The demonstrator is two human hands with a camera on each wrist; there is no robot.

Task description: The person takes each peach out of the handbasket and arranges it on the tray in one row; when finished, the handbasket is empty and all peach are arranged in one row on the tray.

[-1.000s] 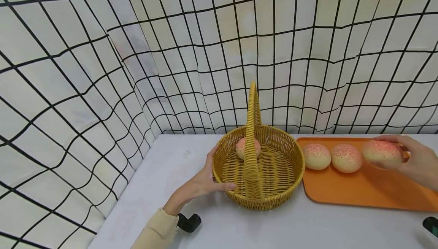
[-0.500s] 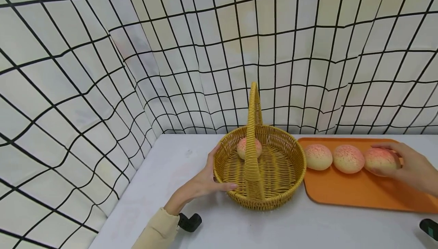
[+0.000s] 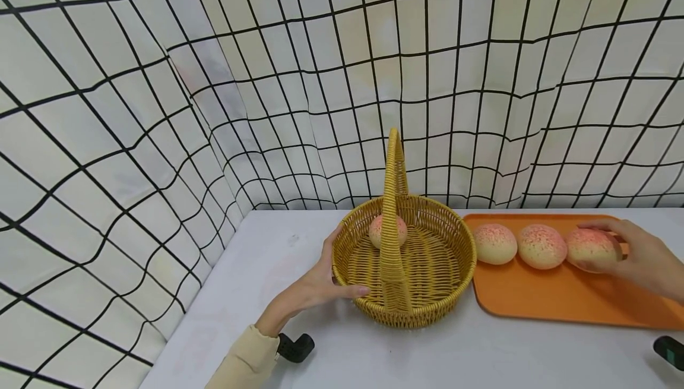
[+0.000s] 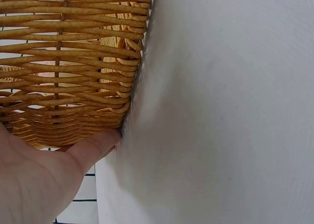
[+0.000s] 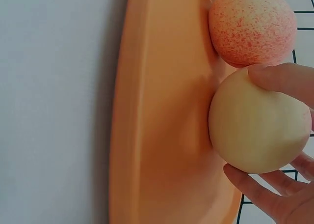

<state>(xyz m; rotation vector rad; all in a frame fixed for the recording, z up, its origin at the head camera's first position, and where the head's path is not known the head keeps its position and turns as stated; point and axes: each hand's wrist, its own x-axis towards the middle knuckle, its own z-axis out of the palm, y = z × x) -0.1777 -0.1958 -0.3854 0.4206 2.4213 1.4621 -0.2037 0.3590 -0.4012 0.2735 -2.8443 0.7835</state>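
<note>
A woven yellow basket with a tall handle stands on the white table, and one pink-speckled bun lies inside it. My left hand rests against the basket's left outer wall, thumb low at its base. To the right an orange tray carries two buns. My right hand grips a third bun at the tray surface beside them; its pale underside shows between my fingers, next to a speckled bun.
Grid-patterned cloth walls in the table at the back and left. A black device sits at my left wrist, and another black object shows at the lower right edge. The tray rim meets bare white table.
My right hand has lowered the bun it grips and brought it slightly left, close beside the other two on the tray. The left hand and basket have stayed put.
</note>
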